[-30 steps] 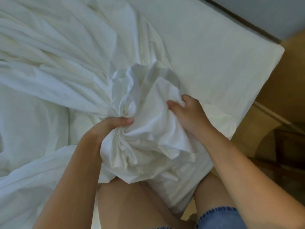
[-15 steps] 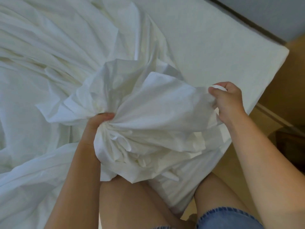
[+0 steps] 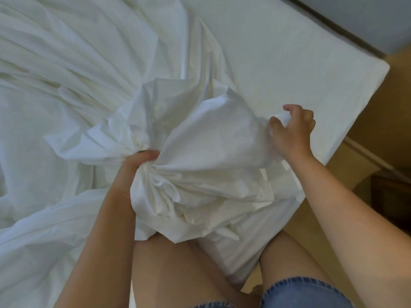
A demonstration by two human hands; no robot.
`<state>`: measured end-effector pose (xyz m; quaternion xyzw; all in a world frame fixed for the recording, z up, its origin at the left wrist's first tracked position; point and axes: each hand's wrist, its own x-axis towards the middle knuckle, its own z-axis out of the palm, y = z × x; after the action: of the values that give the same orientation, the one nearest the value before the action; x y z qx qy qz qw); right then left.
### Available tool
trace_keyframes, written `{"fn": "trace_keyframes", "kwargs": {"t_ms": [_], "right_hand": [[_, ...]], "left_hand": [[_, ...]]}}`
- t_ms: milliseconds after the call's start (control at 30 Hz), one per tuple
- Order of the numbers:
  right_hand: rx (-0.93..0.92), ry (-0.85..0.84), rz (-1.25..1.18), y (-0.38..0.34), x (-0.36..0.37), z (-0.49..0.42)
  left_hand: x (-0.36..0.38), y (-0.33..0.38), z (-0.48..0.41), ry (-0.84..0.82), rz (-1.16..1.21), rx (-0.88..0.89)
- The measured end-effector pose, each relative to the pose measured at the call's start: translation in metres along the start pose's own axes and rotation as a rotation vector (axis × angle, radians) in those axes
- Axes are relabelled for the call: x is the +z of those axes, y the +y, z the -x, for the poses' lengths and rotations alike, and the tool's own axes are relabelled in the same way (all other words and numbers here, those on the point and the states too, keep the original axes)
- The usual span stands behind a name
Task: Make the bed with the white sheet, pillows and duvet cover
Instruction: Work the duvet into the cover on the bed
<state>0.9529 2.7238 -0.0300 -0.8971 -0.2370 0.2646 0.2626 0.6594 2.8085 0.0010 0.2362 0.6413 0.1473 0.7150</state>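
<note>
**White cotton bunched at the bed's corner, one edge drawn out**

White sheet (image 3: 200,152) is held gathered above the near corner of the mattress (image 3: 300,63), just over the bare knees and the denim hem (image 3: 298,292). A thick wad of folds is clenched in the left hand (image 3: 138,163), whose fingers are curled tightly round it. A small tuft of the sheet's edge is pinched by the right hand (image 3: 291,130) between thumb and curled fingers, and the cloth between the two hands is pulled taut.

Several layers may be caught in the left fist, so the wrong edge could be spread and the sheet laid twisted; the small pinch at the right may also slip under tension.

Beyond, the rest of the sheet is fanned in creases across the mattress. Wooden flooring (image 3: 378,107) and a dark skirting line (image 3: 333,25) under a pale wall are seen at the far right.
</note>
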Motion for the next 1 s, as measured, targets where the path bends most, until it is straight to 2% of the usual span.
{"fn": "trace_keyframes", "kwargs": {"t_ms": [100, 233, 267, 400, 433, 500, 567, 767, 833, 867, 933, 1000], "right_hand": [[-0.181, -0.004, -0.014, -0.018, 0.011, 0.030], [-0.270, -0.362, -0.029, -0.049, 0.038, 0.075], [-0.303, -0.376, -0.004, -0.057, 0.043, 0.085], [-0.534, -0.089, -0.090, -0.081, 0.050, 0.112], [-0.522, -0.135, -0.115, -0.087, 0.052, 0.116], [-0.346, -0.360, -0.129, -0.095, 0.058, 0.120], [-0.179, -0.478, -0.180, -0.096, 0.063, 0.115], [-0.264, -0.377, -0.251, -0.105, 0.061, 0.104], [-0.306, -0.270, -0.378, -0.119, 0.052, 0.100], [-0.307, -0.270, -0.474, -0.126, 0.051, 0.098], [-0.224, -0.460, -0.695, -0.142, 0.051, 0.098], [-0.045, -0.707, -0.883, -0.151, 0.057, 0.100]], "left_hand": [[-0.001, -0.002, 0.000, -0.059, 0.028, -0.033], [0.002, -0.007, 0.006, -0.338, 0.176, -0.090], [0.006, -0.008, 0.007, -0.394, 0.194, -0.100], [0.019, -0.003, 0.006, -0.517, 0.245, -0.045], [0.020, -0.004, 0.006, -0.531, 0.284, -0.026], [0.023, -0.006, 0.009, -0.558, 0.363, 0.024], [0.025, -0.008, 0.010, -0.595, 0.433, 0.043], [0.026, -0.009, 0.013, -0.577, 0.416, 0.044], [0.023, -0.010, 0.016, -0.568, 0.333, -0.014], [0.022, -0.010, 0.017, -0.562, 0.297, -0.057], [0.019, -0.009, 0.019, -0.569, 0.289, -0.098], [0.020, -0.002, 0.019, -0.582, 0.328, -0.054]]}}
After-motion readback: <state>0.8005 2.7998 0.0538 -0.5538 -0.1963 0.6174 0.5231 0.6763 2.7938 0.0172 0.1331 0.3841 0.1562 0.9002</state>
